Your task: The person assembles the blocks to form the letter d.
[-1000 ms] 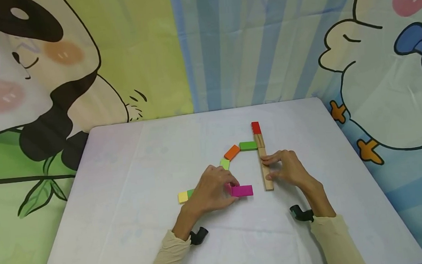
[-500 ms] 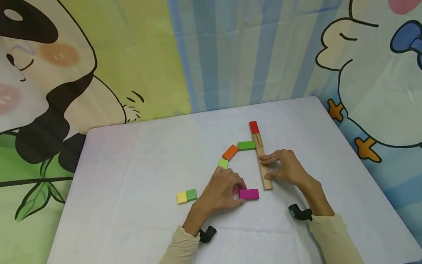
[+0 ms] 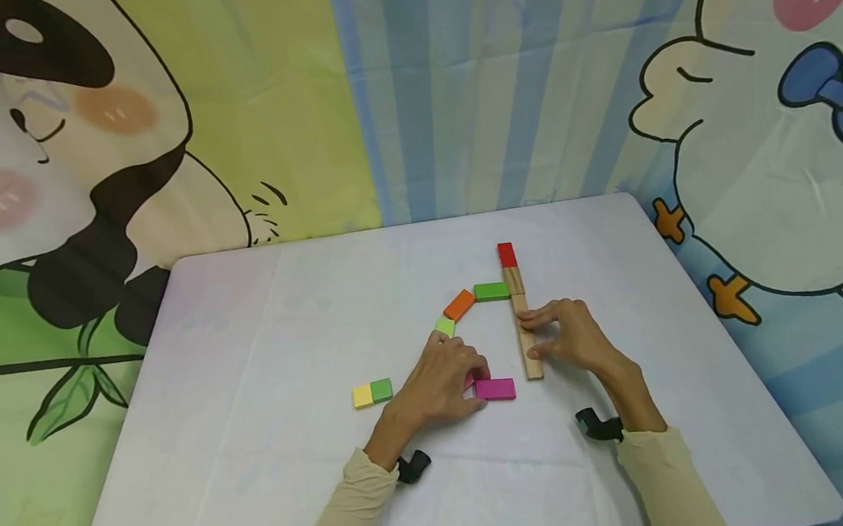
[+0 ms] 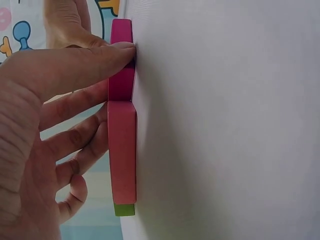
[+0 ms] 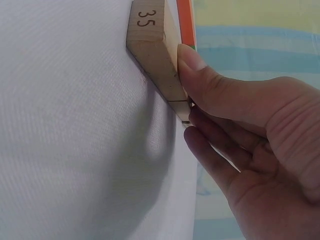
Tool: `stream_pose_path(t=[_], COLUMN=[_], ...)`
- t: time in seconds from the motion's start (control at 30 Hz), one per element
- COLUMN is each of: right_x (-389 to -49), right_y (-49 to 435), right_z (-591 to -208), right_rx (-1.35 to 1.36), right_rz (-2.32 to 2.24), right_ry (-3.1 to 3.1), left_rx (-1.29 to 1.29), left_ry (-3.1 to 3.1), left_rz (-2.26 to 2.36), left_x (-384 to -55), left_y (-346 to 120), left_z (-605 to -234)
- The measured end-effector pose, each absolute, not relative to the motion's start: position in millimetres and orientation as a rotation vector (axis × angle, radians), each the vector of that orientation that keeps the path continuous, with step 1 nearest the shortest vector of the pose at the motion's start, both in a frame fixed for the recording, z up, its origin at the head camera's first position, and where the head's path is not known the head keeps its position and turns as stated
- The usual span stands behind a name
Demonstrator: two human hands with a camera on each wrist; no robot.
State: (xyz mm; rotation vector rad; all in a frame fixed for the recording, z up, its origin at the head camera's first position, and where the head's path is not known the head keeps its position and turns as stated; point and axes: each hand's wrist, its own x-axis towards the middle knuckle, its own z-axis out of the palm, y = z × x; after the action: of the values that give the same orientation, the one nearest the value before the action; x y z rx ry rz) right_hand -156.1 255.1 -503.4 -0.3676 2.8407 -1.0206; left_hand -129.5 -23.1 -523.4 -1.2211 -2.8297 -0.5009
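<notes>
2 hands (image 3: 441,382) (image 3: 580,337), thumbs (image 4: 95,67) (image 5: 215,90) agst blks (image 3: 495,389) (image 3: 525,337)

Beige sleeves (image 3: 338,514) end in creased cuffs (image 3: 654,441), a bent black camera (image 3: 413,467) beside each.

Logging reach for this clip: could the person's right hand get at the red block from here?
Probably yes. The right hand touches the long wooden block; the red block lies farther forward, and the table just right of both blocks looks free, leaving it a way.
</notes>
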Motion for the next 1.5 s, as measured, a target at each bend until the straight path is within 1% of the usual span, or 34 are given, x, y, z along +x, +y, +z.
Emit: stream_pose_path(t=[0.33,0.5,0.63,0.8,1.07,1.23,1.5], right_x=[-156.8,-156.0,-156.2,-156.7,-156.4,-156.4,-157.8], right_y=[255.0,254.1,253.2,252.7,255.5,256.9,255.8], right_z=[-503.0,-501.9,-501.3,-500.9,-502.9,-504.6,-503.2], right_rx=[-0.351,-0.331,-0.338,-0.352,-0.367,-0.371,-0.367], right_rz=[-1.029,-1.022,-1.021,-1.033,-1.039,-1.056,-1.061], right_ry=[2.835,2.829,2.827,2.823,2.827,2.818,2.814], left_rx=[-1.221,-1.168,-1.061,-0.899,-0.654,-0.610,-0.616], left_ry=[-2.864,-2.876,-2.855,-2.847,-2.895,-2.910,-2.915], left_rz=[-0.501,-0.613,-0.746,-0.798,-0.739,-0.715,-0.721], left_x=[-128.8,-128.0,-126.7,-121.9,-110.0,-106.1,-105.4], left_y=[-24.3,-33.1,-53.7,-93.1,-151.1,-165.5,-170.2], left_z=[-520.1,-514.8,-507.1,-499.2,-496.7,-501.7,-507.1])
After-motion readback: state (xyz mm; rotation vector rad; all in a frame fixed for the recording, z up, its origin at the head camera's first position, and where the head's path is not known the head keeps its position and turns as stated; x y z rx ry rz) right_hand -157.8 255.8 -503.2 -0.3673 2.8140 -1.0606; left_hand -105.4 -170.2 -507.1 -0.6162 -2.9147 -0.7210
